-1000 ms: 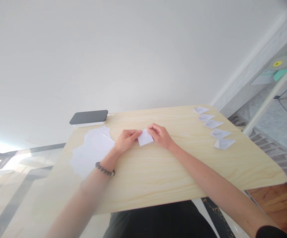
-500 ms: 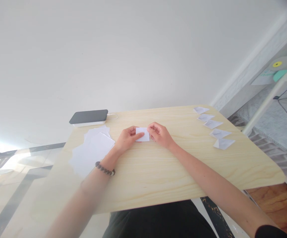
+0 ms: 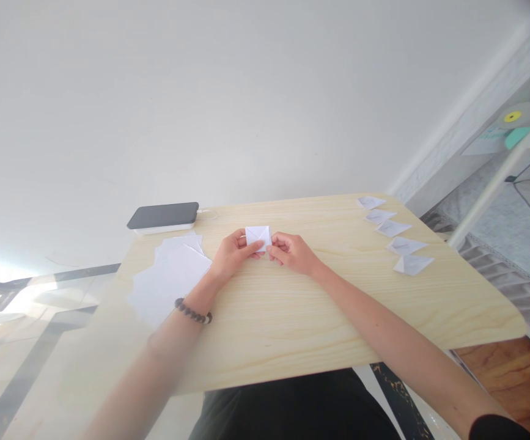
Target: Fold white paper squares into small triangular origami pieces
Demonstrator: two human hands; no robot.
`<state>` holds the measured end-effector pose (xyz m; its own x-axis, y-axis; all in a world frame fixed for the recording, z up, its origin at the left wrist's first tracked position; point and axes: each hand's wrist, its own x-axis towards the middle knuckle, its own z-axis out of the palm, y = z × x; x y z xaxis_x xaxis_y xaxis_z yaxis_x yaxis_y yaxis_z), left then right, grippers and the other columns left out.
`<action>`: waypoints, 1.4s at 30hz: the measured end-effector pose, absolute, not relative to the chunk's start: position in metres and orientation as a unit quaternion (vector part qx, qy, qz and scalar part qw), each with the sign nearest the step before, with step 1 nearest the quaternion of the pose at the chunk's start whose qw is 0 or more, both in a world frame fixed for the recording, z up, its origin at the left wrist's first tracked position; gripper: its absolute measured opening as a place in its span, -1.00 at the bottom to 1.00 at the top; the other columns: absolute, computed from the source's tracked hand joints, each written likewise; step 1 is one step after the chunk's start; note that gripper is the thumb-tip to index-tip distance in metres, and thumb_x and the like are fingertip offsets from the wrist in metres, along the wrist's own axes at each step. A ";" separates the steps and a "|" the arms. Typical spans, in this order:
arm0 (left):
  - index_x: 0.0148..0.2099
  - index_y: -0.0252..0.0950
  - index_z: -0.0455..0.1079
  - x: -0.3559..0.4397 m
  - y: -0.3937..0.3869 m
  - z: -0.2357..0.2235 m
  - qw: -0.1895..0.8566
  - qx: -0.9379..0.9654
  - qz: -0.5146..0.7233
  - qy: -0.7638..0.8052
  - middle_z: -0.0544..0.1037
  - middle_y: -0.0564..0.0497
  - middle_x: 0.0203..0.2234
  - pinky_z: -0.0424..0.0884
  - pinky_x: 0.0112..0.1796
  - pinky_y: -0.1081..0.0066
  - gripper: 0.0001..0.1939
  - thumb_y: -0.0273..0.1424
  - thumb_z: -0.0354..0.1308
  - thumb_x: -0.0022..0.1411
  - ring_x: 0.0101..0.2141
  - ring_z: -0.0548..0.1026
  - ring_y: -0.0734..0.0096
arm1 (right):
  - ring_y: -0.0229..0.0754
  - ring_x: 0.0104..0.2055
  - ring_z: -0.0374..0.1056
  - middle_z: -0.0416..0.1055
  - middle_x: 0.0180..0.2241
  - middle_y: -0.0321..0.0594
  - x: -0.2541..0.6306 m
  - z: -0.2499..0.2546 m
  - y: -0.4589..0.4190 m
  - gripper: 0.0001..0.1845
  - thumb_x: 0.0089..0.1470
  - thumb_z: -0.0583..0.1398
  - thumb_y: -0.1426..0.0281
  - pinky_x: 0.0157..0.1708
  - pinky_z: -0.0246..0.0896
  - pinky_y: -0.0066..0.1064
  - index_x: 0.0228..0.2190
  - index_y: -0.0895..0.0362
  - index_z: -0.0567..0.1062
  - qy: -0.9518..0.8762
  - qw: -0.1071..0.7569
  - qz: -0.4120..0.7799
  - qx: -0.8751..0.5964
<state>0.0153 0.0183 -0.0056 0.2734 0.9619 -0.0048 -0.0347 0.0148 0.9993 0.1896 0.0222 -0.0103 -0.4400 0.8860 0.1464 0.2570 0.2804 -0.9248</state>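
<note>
A small square of folded white paper (image 3: 257,234) is held up over the middle of the table, with crease lines meeting near its centre. My left hand (image 3: 234,253) grips its left side, thumb across the front and fingers behind. At the lower right edge, my right hand (image 3: 291,251) pinches the same paper between thumb and curled fingers. To the left of my left hand lies a spread pile of white paper sheets (image 3: 173,278).
Several folded paper pieces (image 3: 393,228) stand in a row along the right side of the wooden table (image 3: 292,330). A dark-topped phone-like device (image 3: 164,215) with a white cable sits at the back left, near the wall (image 3: 246,110).
The folded paper has turned so that a creased face now shows instead of a plain one. It has risen slightly, and my right hand has shifted from its upper to its lower right edge.
</note>
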 end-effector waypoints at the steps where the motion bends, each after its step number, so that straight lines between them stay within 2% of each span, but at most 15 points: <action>1: -0.14 -0.38 0.30 0.015 0.018 -0.006 0.571 0.555 0.436 0.420 0.51 -0.08 -0.35 0.38 -0.31 0.34 -0.60 -0.27 0.20 -0.01 -0.35 0.46 0.35 | -0.37 -0.59 0.21 0.36 -0.56 -0.29 0.189 -0.011 0.023 -0.82 -0.02 0.07 0.29 -0.57 0.13 -0.53 -0.47 0.16 0.32 -0.721 0.359 0.434 -0.404; 7: -0.19 -0.38 0.38 0.015 0.019 -0.006 0.540 0.582 0.437 0.423 0.51 -0.07 -0.32 0.35 -0.25 0.34 -0.64 -0.25 0.19 -0.01 -0.32 0.43 0.35 | -0.37 -0.54 0.19 0.37 -0.51 -0.30 0.188 -0.015 0.025 -0.80 -0.02 0.08 0.28 -0.50 0.11 -0.52 -0.46 0.17 0.38 -0.747 0.382 0.348 -0.419; 13: -0.21 -0.34 0.40 0.016 0.017 -0.005 0.515 0.613 0.429 0.419 0.52 -0.04 -0.32 0.32 -0.25 0.38 -0.67 -0.26 0.19 -0.01 -0.31 0.44 0.34 | -0.36 -0.50 0.22 0.36 -0.47 -0.31 0.189 -0.014 0.025 -0.83 -0.02 0.08 0.32 -0.51 0.10 -0.53 -0.41 0.15 0.39 -0.758 0.383 0.338 -0.405; 17: -0.22 -0.32 0.41 0.014 0.017 -0.009 0.446 0.631 0.433 0.463 0.52 -0.02 -0.33 0.30 -0.25 0.39 -0.68 -0.22 0.15 0.03 -0.29 0.43 0.32 | -0.32 -0.43 0.26 0.36 -0.32 -0.23 0.187 -0.014 0.024 -0.79 -0.02 0.08 0.30 -0.54 0.11 -0.52 -0.31 0.12 0.39 -0.751 0.412 0.320 -0.405; 24: -0.26 -0.23 0.46 0.014 0.016 -0.007 0.311 0.713 0.432 0.457 0.47 -0.02 -0.30 0.30 -0.22 0.42 -0.79 -0.28 0.07 0.10 -0.25 0.41 0.36 | -0.30 -0.40 0.27 0.32 -0.28 -0.19 0.187 -0.015 0.025 -0.80 0.00 0.09 0.28 -0.58 0.14 -0.52 -0.32 0.09 0.41 -0.748 0.431 0.298 -0.408; 28: -0.24 -0.19 0.47 0.014 0.017 -0.007 0.252 0.735 0.424 0.466 0.43 -0.02 -0.29 0.31 -0.23 0.42 -0.79 -0.33 0.06 0.11 -0.27 0.40 0.39 | -0.27 -0.34 0.29 0.34 -0.31 -0.20 0.187 -0.018 0.027 -0.82 0.04 0.07 0.31 -0.44 0.23 -0.47 -0.34 0.09 0.43 -0.748 0.448 0.290 -0.394; 31: -0.20 -0.20 0.46 0.013 0.018 -0.010 0.249 0.736 0.413 0.475 0.42 -0.02 -0.31 0.32 -0.25 0.40 -0.78 -0.34 0.05 0.11 -0.30 0.40 0.39 | -0.24 -0.31 0.29 0.36 -0.33 -0.20 0.189 -0.020 0.030 -0.83 0.05 0.06 0.37 -0.32 0.22 -0.40 -0.36 0.09 0.45 -0.758 0.446 0.257 -0.400; 36: -0.23 -0.24 0.43 0.012 0.019 -0.013 0.278 0.724 0.403 0.487 0.47 -0.01 -0.33 0.31 -0.24 0.40 -0.80 -0.36 0.05 0.10 -0.30 0.41 0.38 | -0.22 -0.28 0.28 0.38 -0.36 -0.22 0.192 -0.024 0.034 -0.84 -0.02 0.08 0.49 -0.24 0.17 -0.36 -0.41 0.10 0.46 -0.778 0.418 0.205 -0.422; 42: -0.25 -0.20 0.45 0.010 0.018 -0.014 0.212 0.773 0.352 0.484 0.45 0.03 -0.31 0.28 -0.25 0.43 -0.78 -0.43 -0.01 0.12 -0.29 0.41 0.41 | -0.19 -0.22 0.25 0.38 -0.33 -0.19 0.193 -0.027 0.035 -0.77 -0.10 0.09 0.57 -0.17 0.15 -0.35 -0.38 0.12 0.48 -0.802 0.375 0.177 -0.430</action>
<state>0.0102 0.0183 -0.0142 0.2837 0.8969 0.3393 0.5989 -0.4420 0.6677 0.1931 0.0354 -0.0266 -0.3486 0.8222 0.4501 0.5566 0.5679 -0.6063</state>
